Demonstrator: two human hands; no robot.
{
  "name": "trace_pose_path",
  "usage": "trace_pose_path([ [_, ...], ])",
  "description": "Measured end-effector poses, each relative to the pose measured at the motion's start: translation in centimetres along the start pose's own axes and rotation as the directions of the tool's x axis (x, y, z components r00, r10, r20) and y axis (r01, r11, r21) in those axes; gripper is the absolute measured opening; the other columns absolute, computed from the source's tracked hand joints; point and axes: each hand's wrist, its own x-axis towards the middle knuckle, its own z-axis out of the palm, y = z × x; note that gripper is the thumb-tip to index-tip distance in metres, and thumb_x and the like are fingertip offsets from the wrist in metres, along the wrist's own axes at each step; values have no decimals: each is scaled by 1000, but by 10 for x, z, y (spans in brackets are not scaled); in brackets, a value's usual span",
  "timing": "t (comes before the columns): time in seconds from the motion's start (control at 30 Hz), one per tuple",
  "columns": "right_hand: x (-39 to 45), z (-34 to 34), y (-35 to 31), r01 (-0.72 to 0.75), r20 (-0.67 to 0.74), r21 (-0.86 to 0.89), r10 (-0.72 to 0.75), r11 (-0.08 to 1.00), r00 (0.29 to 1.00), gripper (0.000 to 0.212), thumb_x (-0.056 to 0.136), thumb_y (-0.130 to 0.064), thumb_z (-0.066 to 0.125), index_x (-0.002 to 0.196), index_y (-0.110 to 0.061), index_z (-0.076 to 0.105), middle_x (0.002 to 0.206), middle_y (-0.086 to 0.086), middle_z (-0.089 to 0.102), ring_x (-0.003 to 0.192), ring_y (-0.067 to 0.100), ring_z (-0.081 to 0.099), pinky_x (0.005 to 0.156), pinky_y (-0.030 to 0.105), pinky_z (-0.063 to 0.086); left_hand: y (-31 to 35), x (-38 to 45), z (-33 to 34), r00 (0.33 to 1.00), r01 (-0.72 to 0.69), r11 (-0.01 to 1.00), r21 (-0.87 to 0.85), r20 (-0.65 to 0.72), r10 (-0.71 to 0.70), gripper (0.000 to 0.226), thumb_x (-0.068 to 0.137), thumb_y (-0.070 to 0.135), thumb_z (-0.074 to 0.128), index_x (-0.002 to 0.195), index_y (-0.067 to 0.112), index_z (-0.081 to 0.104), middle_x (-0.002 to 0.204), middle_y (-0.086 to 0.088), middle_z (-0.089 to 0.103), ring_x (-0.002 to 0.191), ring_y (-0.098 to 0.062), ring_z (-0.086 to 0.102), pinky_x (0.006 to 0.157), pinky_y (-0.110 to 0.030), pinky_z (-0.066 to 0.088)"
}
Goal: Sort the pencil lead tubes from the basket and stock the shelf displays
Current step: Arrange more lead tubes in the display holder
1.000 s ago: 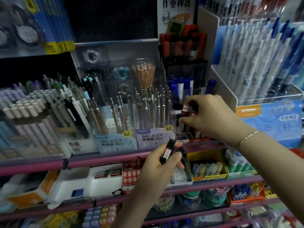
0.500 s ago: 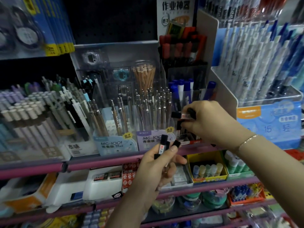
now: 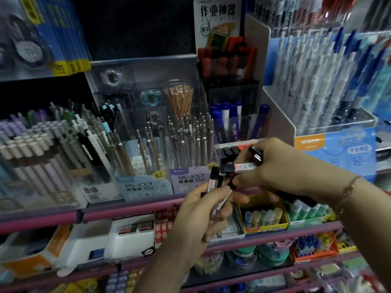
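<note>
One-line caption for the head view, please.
Both hands, left and right, hold pencil lead tubes before the stationery shelf.

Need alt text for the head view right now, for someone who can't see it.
Both hands hold pencil lead tubes before a stationery shelf: the left hand grips upright tubes, the right hand pinches one tube sideways near a display tray of black-capped tubes.

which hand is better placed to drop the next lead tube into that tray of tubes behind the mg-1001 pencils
Probably the right hand: it pinches a lead tube right beside the tray of tubes. The left hand grips its tubes lower, in front of the shelf rail.
</note>
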Motion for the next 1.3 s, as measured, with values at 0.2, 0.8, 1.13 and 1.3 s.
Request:
trace_pose_path([
  [0.2,-5,-15,2,18,-17,137,-16,990,1000,16,74,-17,77,82,-10,66,33,3,48,25,12,40,32,15,32,2,-2,2,994,98,974,-204,-30,-106,26,71,16,64,89,-1,69,73,-16,67,41,-7,49,25,-12,25],
  [0.8,5,-22,-3,240,-429,15,-210,971,878,14,81,-12,71,71,-18,62,37,-7,54,25,4,44,28,13,31,0,-1,8,952,-172,945,276,-200,232,26,82,34,61,99,15,65,87,-6,75,33,-4,43,32,-13,27],
  [1.13,30,13,16,222,-342,-370,-355,902,870,19,81,-12,66,78,-29,58,70,-9,59,68,8,54,56,-2,36,-13,6,-3,952,-132,937,324,-221,211,13,94,19,56,99,18,67,67,-9,71,31,-5,35,33,-14,29],
  [1.3,35,15,13,236,-324,-333,-346,913,881,30,78,-10,69,66,-33,53,61,-19,54,58,-10,54,52,-4,34,-14,7,-6,958,-134,938,319,-202,206,13,94,20,56,100,21,67,69,-8,71,32,-4,35,34,-14,28],
])
